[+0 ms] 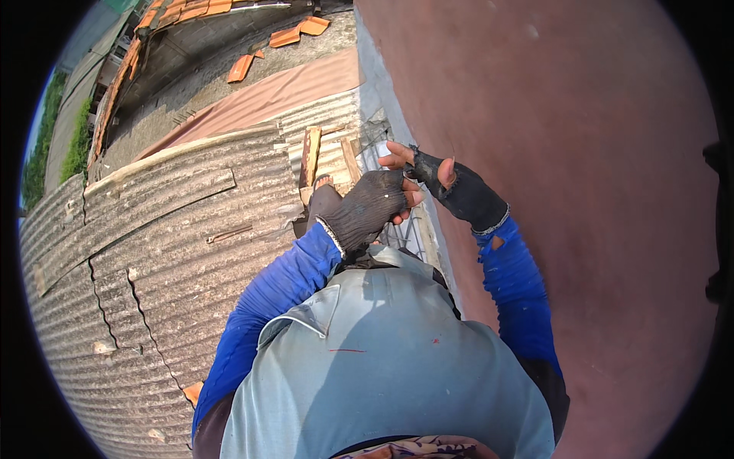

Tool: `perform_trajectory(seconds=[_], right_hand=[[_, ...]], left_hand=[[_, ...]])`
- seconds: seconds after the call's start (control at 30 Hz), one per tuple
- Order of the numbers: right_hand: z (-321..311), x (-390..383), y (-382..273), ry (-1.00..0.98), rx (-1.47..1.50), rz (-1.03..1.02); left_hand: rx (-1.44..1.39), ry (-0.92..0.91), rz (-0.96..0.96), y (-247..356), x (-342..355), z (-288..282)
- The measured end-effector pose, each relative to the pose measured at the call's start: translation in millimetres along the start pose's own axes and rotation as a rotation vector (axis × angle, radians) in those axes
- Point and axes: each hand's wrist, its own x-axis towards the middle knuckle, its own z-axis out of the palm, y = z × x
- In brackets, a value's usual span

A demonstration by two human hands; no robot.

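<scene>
Both hands are up in front of the torso, close together. Main item: the black glove (472, 200) on the right hand (459, 190). It's fingerless. Long axis slants: cuff end toward the body and right, open finger end away from the body and left. Bare right fingers (394, 157) come out of that end and carry on the same line, pointing left, fairly straight. Right thumb (447, 174) stands up, well apart from them, so that hand is spread wide.

Left hand (371, 203), in a dark grey knit glove (363, 210), reaches across from the left. Its fingers (414, 199) are bent, tips at the near-left edge of the black glove, just body-side of the right fingers. Can't tell from this angle whether they pinch the fabric or only lie by it.

Around the fingers: metal rods (417, 233) below the left fingertips, body-side; reddish wall (604, 191) right of the right thumb; wooden pieces (311, 157) left of the right fingertips, lengthwise pointing away from the body; a foot (324, 181) between the wood and the left knuckles; corrugated sheets (191, 237) farther left of all fingers.
</scene>
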Motion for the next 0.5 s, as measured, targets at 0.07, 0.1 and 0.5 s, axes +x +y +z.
perform_trajectory(seconds=[0.07, 0.1, 0.5], right_hand=[[0.1, -0.1, 3.9, -0.005, 0.060, 0.001], [-0.2, -0.4, 5.9, 0.009, 0.044, -0.014], [1.3, 7.8, 27.2, 0.196, 0.390, -0.020]], left_hand=[[-0.016, -0.004, 0.019, 0.2, -1.4, 0.6], [-0.059, -0.005, 0.026, 0.0, -2.1, 0.7], [-0.872, 0.151, 0.155, -10.9, 25.1, -16.7]])
